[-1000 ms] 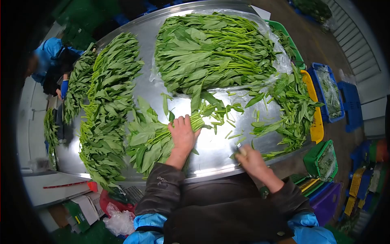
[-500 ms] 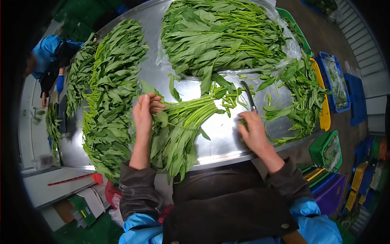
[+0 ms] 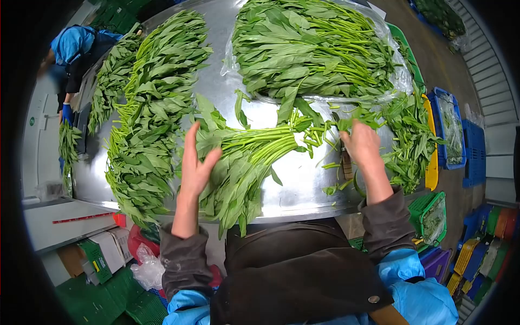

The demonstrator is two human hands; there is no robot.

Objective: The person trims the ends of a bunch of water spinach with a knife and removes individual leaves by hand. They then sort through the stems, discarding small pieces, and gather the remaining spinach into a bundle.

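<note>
A loose bunch of leafy green stems (image 3: pixel 260 146) lies on the metal table, its cut ends pointing right and its leaves toward me. My left hand (image 3: pixel 196 172) is open at the leafy side, thumb spread from the fingers, holding nothing. My right hand (image 3: pixel 364 145) is curled, its fingertips at loose leaves (image 3: pixel 367 115) right of the cut ends; what lies in its fingers is hidden. Below this hand is a narrow brown piece (image 3: pixel 346 165), perhaps a knife handle; no blade can be made out. Short stem offcuts (image 3: pixel 313 132) lie between bunch and hand.
A big pile of greens (image 3: pixel 314 49) rests on clear plastic at the back. Long rows of bunches (image 3: pixel 143 114) lie to the left. Trimmings (image 3: pixel 409 135) heap beside a yellow crate (image 3: pixel 430 157). Another person in blue (image 3: pixel 73 46) stands at the far left.
My right hand has moved up and right to the loose leaves. The knife that lay by it no longer shows its blade. My left thumb has spread away from the fingers.
</note>
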